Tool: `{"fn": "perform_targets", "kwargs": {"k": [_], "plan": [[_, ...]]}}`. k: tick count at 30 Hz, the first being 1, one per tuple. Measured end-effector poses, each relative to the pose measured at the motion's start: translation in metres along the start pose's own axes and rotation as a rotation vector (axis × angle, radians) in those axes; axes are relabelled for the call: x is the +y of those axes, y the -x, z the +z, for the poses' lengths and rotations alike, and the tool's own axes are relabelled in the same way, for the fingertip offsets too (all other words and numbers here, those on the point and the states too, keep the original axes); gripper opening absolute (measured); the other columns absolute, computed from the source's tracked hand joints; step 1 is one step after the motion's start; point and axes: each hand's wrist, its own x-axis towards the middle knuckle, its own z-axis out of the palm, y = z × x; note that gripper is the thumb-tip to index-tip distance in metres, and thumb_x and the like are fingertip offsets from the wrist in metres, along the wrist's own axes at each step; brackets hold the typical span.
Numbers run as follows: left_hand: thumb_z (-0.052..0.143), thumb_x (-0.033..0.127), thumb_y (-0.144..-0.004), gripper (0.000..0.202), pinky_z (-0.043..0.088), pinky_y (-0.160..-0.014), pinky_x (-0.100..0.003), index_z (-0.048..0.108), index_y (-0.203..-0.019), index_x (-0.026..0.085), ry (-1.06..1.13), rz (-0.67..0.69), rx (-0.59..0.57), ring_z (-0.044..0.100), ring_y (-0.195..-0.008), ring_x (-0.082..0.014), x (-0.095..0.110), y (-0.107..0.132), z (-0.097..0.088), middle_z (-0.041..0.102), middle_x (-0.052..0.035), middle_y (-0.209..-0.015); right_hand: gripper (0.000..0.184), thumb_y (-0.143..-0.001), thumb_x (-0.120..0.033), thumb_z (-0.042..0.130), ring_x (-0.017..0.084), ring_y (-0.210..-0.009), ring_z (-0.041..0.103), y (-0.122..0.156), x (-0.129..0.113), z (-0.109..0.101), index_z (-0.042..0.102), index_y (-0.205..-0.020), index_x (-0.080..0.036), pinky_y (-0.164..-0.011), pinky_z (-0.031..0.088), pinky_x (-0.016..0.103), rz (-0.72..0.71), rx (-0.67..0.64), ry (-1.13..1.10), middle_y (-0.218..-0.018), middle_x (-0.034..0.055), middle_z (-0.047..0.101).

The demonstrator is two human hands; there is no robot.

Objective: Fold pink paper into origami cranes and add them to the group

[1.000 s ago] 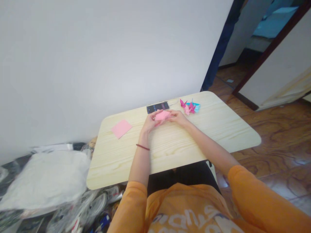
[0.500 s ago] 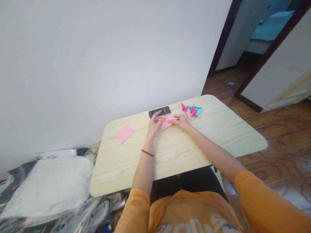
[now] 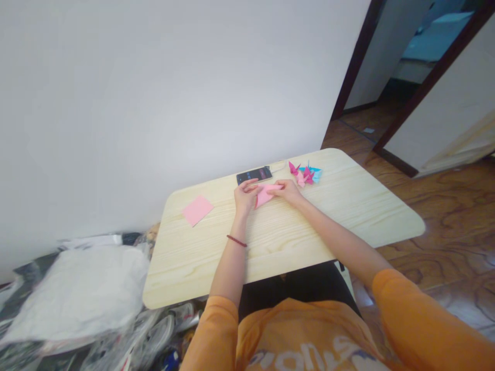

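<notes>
Pinching a folded piece of pink origami paper (image 3: 266, 196) between both hands, the person has it just over or on the pale wood-grain table (image 3: 294, 234), right in front of the phone (image 3: 254, 175); can't really tell if it's touching the surface. Left hand (image 3: 245, 199) has the left end, thumb on the paper, with a finger or two sticking out near the phone's front edge. Right hand (image 3: 286, 192) is closed on the other end, thumb and fingers together. Phone's lying flat with its screen lit, and a white cable (image 3: 279, 168) sits by its right end. Just past the right hand there's a little bunch of origami cranes (image 3: 308, 176), pinks plus blue. Off to the left, a flat pink paper square (image 3: 197, 210) lies by itself.
</notes>
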Motion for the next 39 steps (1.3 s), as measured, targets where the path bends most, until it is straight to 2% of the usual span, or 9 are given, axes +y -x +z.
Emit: {"fn": "perform_targets", "kwargs": {"k": [8, 14, 17, 19, 21, 23, 25, 31, 39], "plan": [[0.083, 0.022, -0.053, 0.033, 0.05, -0.071, -0.029, 0.074, -0.085, 0.015, -0.015, -0.007, -0.033, 0.065, -0.067, -0.0155, -0.002, -0.001, -0.003, 0.071, -0.0064, -0.073, 0.034, -0.051, -0.044, 0.077, 0.01, -0.052, 0.043, 0.002, -0.006, -0.001, 0.059, -0.058, -0.016, -0.051, 0.028, 0.025, 0.007, -0.014, -0.011, -0.052, -0.0025, 0.053], [0.083, 0.021, -0.053, 0.028, 0.049, -0.068, -0.027, 0.074, -0.079, 0.015, 0.008, 0.008, -0.032, 0.064, -0.065, -0.0141, -0.004, -0.002, -0.004, 0.071, -0.0062, -0.071, 0.033, -0.051, -0.041, 0.078, 0.01, -0.052, 0.04, 0.0, -0.002, 0.0, 0.059, -0.057, -0.016, -0.051, 0.027, 0.025, 0.004, -0.004, -0.035, -0.052, -0.0034, 0.05], [0.083, 0.021, -0.053, 0.031, 0.049, -0.068, -0.027, 0.074, -0.082, 0.015, 0.032, 0.025, -0.027, 0.064, -0.064, -0.0141, -0.005, -0.003, -0.003, 0.071, -0.0054, -0.07, 0.032, -0.05, -0.038, 0.079, 0.011, -0.054, 0.045, 0.0, -0.002, 0.0, 0.059, -0.06, -0.017, -0.052, 0.033, 0.025, 0.007, 0.008, -0.098, -0.056, -0.0025, 0.054], [0.083, 0.023, -0.053, 0.033, 0.049, -0.068, -0.027, 0.073, -0.083, 0.015, 0.067, 0.035, -0.009, 0.064, -0.065, -0.0139, -0.006, -0.003, -0.001, 0.07, -0.0049, -0.069, 0.037, -0.048, -0.034, 0.081, 0.013, -0.062, 0.053, 0.001, -0.001, 0.001, 0.063, -0.076, -0.018, -0.057, 0.041, 0.026, -0.028, 0.032, -0.193, -0.069, -0.0009, 0.061], [0.084, 0.025, -0.052, 0.034, 0.049, -0.067, -0.026, 0.072, -0.082, 0.015, 0.123, 0.034, 0.033, 0.064, -0.065, -0.0134, -0.006, -0.002, 0.002, 0.07, -0.0044, -0.069, 0.059, -0.046, -0.03, 0.083, 0.016, -0.07, 0.06, 0.002, 0.0, 0.003, 0.061, -0.1, -0.023, -0.063, 0.046, 0.028, -0.047, 0.037, -0.313, -0.083, -0.0001, 0.065], [0.084, 0.026, -0.051, 0.036, 0.049, -0.066, -0.025, 0.07, -0.082, 0.014, 0.188, 0.025, 0.093, 0.063, -0.064, -0.0122, -0.007, -0.001, 0.006, 0.069, -0.0032, -0.068, 0.076, -0.046, -0.028, 0.084, 0.016, -0.071, 0.063, 0.002, 0.002, 0.005, 0.053, -0.115, -0.028, -0.064, 0.048, 0.028, -0.005, -0.007, -0.404, -0.085, -0.0004, 0.067], [0.085, 0.026, -0.049, 0.038, 0.048, -0.065, -0.024, 0.068, -0.081, 0.014, 0.247, 0.015, 0.147, 0.062, -0.063, -0.0112, -0.007, 0.0, 0.009, 0.068, -0.0022, -0.067, 0.072, -0.046, -0.029, 0.084, 0.014, -0.064, 0.061, 0.001, 0.004, 0.007, 0.053, -0.112, -0.025, -0.062, 0.047, 0.027, 0.062, -0.06, -0.442, -0.077, -0.0013, 0.068], [0.084, 0.026, -0.051, 0.038, 0.048, -0.064, -0.024, 0.065, -0.082, 0.014, 0.29, 0.037, 0.265, 0.061, -0.062, -0.0099, -0.011, 0.002, 0.015, 0.065, 0.0003, -0.064, 0.058, -0.042, -0.024, 0.085, 0.012, -0.059, 0.06, -0.003, 0.006, 0.009, 0.058, -0.094, -0.02, -0.064, 0.046, 0.026, 0.12, -0.001, -0.473, -0.06, -0.003, 0.066], [0.081, 0.025, -0.056, 0.033, 0.048, -0.068, -0.023, 0.062, -0.081, 0.015, 0.277, 0.103, 0.386, 0.059, -0.062, -0.008, -0.016, 0.003, 0.019, 0.06, 0.0031, -0.063, 0.053, -0.045, -0.027, 0.082, 0.015, -0.066, 0.064, -0.003, 0.0, 0.009, 0.062, -0.094, -0.02, -0.066, 0.046, 0.027, 0.134, 0.006, -0.556, -0.066, 0.0001, 0.069]]}}
